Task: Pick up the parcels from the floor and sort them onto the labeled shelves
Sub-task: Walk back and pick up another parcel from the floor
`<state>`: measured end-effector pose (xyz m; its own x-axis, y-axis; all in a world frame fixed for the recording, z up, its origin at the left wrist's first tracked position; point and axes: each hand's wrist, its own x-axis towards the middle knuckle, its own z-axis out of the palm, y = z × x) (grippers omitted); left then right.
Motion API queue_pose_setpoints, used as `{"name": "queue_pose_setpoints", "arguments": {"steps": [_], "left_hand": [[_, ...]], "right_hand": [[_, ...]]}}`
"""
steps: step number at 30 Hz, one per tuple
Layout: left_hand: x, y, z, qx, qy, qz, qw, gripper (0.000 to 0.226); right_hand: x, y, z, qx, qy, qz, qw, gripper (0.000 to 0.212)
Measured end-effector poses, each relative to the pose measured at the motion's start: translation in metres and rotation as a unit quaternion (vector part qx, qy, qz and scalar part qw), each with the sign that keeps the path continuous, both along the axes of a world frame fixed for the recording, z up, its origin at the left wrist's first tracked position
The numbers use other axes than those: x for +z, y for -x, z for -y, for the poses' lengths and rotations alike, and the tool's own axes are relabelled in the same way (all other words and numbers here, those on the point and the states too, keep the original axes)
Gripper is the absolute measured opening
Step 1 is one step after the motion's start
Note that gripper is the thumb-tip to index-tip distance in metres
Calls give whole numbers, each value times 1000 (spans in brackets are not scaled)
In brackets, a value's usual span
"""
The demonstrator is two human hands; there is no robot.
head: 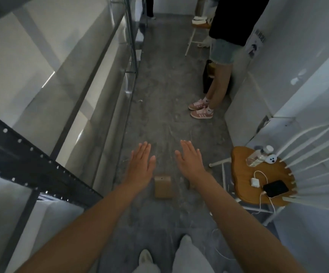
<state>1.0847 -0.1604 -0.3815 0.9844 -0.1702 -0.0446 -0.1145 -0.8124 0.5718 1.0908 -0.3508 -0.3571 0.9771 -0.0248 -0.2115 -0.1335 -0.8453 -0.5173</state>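
A small brown cardboard parcel (163, 186) lies on the grey floor in front of me, between my two forearms. My left hand (141, 162) is stretched out flat, palm down, fingers apart, above and beyond the parcel on its left side. On the right side my right hand (190, 159) is held the same way. Neither hand touches the parcel. A second brown parcel (191, 185) peeks out from under my right wrist, mostly hidden. The metal shelves (41, 158) run along the left wall.
A wooden chair (258, 174) on the right carries a phone, a charger and a water bottle. Another person (218, 75) stands further down the narrow aisle on the right. A stool (197, 34) stands at the far end. My own feet (146, 259) show at the bottom.
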Motion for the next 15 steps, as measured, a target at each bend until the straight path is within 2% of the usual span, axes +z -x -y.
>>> {"name": "queue_pose_setpoints", "arguments": {"steps": [4,15], "left_hand": [[-14,-29,10,44,-2,-3,999,56],[-90,-67,45,178,24,-76,981,54]], "right_hand": [[-13,-34,15,38,11,-28,999,56],[-96,-110,49,161,52,-117,979,55]]}}
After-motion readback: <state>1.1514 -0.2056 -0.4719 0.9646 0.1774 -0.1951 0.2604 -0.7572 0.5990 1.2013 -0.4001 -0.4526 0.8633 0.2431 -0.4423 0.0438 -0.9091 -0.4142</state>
